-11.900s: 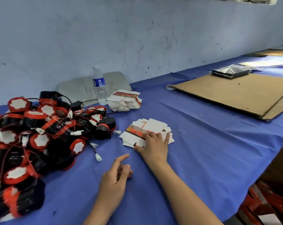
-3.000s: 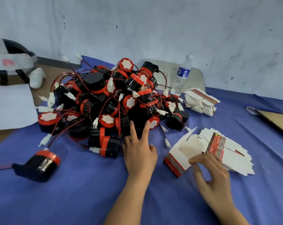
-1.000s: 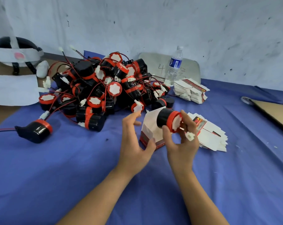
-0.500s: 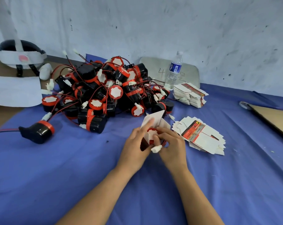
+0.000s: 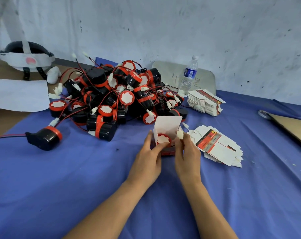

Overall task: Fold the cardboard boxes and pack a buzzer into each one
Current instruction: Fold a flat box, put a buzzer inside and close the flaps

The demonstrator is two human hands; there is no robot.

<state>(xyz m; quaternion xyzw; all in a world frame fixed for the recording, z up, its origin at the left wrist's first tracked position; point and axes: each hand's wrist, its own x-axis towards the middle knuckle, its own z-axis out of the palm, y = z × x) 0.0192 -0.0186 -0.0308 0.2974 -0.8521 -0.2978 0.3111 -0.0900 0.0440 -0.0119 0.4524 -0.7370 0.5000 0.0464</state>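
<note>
While left hand [image 5: 147,159] grips the box [image 5: 167,125], buzzer [image 5: 163,139] inside between hands, right hand [image 5: 187,156] pinching its plug [image 5: 179,134].

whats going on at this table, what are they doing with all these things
A person is packing one buzzer into a small cardboard box on the blue table. The left hand holds the box's left side; the right hand pinches the buzzer's white connector at its right edge. The buzzer sits inside, white face up, and the lid flap stands open. A pile of loose buzzers lies behind, flat boxes to the right.
</note>
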